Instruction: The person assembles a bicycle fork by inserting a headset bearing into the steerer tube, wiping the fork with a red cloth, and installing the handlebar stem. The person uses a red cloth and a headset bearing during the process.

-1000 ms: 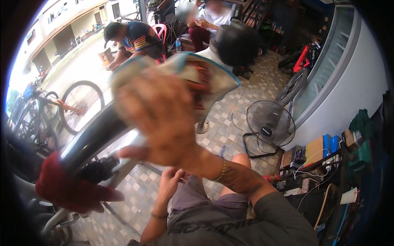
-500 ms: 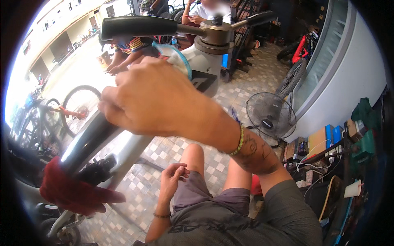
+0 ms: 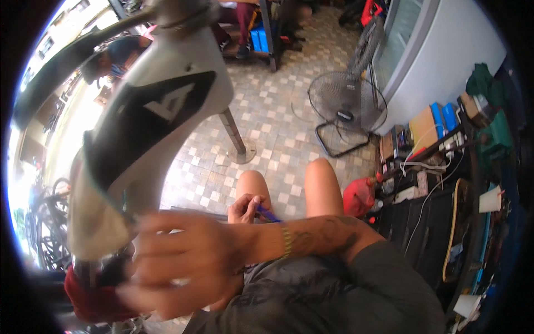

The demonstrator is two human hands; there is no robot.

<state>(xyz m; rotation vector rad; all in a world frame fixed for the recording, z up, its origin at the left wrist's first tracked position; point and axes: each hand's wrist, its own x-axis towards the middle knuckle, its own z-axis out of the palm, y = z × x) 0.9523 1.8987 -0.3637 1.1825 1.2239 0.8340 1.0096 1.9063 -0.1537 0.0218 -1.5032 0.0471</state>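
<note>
A white and grey bicycle frame (image 3: 189, 106) with a black panel fills the upper left. Over its near part hangs a beige cloth (image 3: 97, 222) with a teal edge. My right hand (image 3: 183, 264) is just below that cloth, smeared by motion, so whether it grips anything is unclear. Beneath it, a dark red cloth (image 3: 94, 298) is bunched against the bike. My left hand (image 3: 245, 209) rests by my left knee, fingers curled and thumb against them, with nothing visible in it. A purple string from my right wrist's bracelet crosses near it.
A black floor fan (image 3: 347, 106) stands ahead to the right. Boxes and cables crowd a shelf (image 3: 428, 161) on the right, beside a red bag (image 3: 359, 197). A metal post (image 3: 236, 133) rises from the tiled floor. Other people sit farther back.
My view has tilted down. My right hand has come down and nearer along the bike frame. The teal-edged cloth now hangs in fuller view; my left hand stays by my knee.
</note>
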